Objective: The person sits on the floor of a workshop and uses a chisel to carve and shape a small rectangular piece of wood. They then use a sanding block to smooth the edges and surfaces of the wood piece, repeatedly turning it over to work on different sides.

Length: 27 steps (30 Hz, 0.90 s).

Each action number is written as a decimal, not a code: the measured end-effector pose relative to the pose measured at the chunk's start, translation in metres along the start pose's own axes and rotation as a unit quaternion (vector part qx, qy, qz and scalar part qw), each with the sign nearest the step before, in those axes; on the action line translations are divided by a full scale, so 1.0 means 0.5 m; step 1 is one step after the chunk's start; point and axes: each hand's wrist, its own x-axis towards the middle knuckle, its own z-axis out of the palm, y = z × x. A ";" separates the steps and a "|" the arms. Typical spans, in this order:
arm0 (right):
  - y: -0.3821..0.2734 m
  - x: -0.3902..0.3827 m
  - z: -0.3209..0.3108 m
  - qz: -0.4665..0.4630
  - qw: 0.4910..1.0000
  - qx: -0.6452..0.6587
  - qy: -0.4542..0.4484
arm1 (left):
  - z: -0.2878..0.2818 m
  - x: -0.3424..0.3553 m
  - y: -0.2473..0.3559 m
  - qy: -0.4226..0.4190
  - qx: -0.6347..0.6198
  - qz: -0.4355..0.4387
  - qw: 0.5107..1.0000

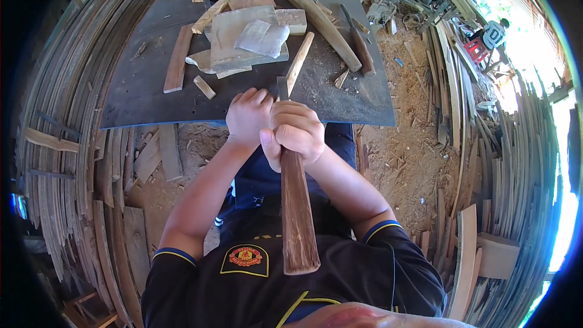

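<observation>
My right hand (299, 130) is wrapped round the long brown wooden handle of a carving knife (297, 218). The handle runs back toward my chest, and a short dark blade (282, 88) points forward past the knuckles. Close beside it, at the table's front edge, my left hand (248, 115) is closed. From between the two hands a slim pale wooden stick (299, 64) slants up and away over the table. The blade lies against or right by this stick's near part. The stick's lower end, apparently in my left hand, is hidden by the fingers.
The dark table (139, 94) bears stacked wood blocks (228, 33) with a crumpled pale sheet (262, 36), a thick wooden bar (322, 24), another knife (359, 45) and shavings. Plank stacks (67, 85) line both sides. A person (493, 33) sits at the far right.
</observation>
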 end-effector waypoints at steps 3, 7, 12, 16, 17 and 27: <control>-0.014 0.004 0.000 -0.012 1.000 -0.015 0.002 | 0.008 0.001 -0.008 0.027 -0.006 0.003 1.000; -0.016 -0.005 -0.005 -0.021 1.000 -0.017 -0.007 | 0.011 -0.001 -0.006 0.032 -0.023 -0.007 0.999; 0.052 0.005 -0.019 -0.028 0.999 -0.044 0.004 | -0.005 0.011 0.003 0.045 -0.033 -0.006 0.998; 0.057 0.011 -0.022 -0.011 0.999 -0.040 0.015 | -0.013 0.016 0.010 0.071 -0.044 -0.003 0.996; 0.048 0.012 -0.022 -0.010 0.999 -0.036 0.014 | -0.011 0.015 0.007 0.071 -0.045 0.001 0.996; 0.089 0.029 -0.036 0.040 0.992 -0.093 0.070 | 0.002 0.015 0.008 0.083 -0.029 0.009 0.996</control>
